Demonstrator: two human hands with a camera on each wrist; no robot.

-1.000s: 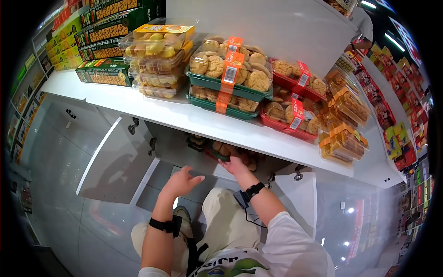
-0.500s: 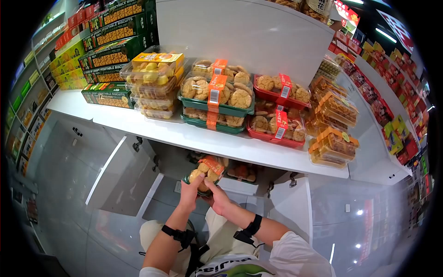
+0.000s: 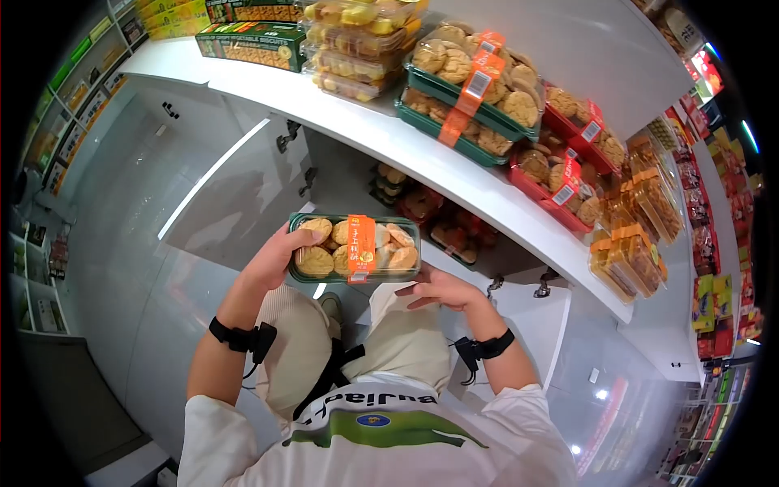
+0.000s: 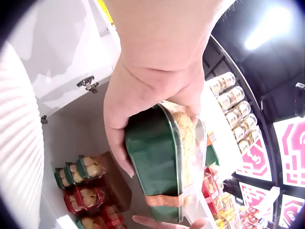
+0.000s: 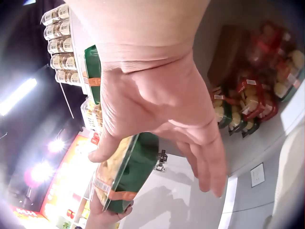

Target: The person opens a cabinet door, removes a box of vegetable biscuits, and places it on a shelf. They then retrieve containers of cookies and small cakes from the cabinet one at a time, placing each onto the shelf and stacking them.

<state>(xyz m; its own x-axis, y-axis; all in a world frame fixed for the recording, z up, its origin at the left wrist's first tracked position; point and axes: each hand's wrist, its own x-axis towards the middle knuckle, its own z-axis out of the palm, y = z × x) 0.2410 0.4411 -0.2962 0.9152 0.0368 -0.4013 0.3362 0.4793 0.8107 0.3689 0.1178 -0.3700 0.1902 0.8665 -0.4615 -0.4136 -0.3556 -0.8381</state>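
A clear-lidded box of round cookies [image 3: 323, 248] with a green tray and an orange paper band is held level over the person's knees. My left hand [image 3: 272, 258] grips its left end, thumb on the lid. In the left wrist view the fingers lie along the side of the green tray [image 4: 150, 152]. Just off the box's right end is my right hand [image 3: 442, 289], its fingers extended and holding nothing. The right wrist view shows this right hand [image 5: 157, 107] spread, with the box beyond it.
An open cabinet [image 3: 341, 146] holds more cookie boxes [image 3: 454, 240], green and red. Its doors [image 3: 235, 191] stand swung out on both sides. Above, the white counter [image 3: 268, 101] carries stacked green cookie boxes [image 3: 466, 118], red ones [image 3: 560, 183] and biscuit cartons [image 3: 251, 45].
The cookie box came out of the cabinet, was held in both hands, and is now turned level nearer the body. The right hand has let go and moved to the right.
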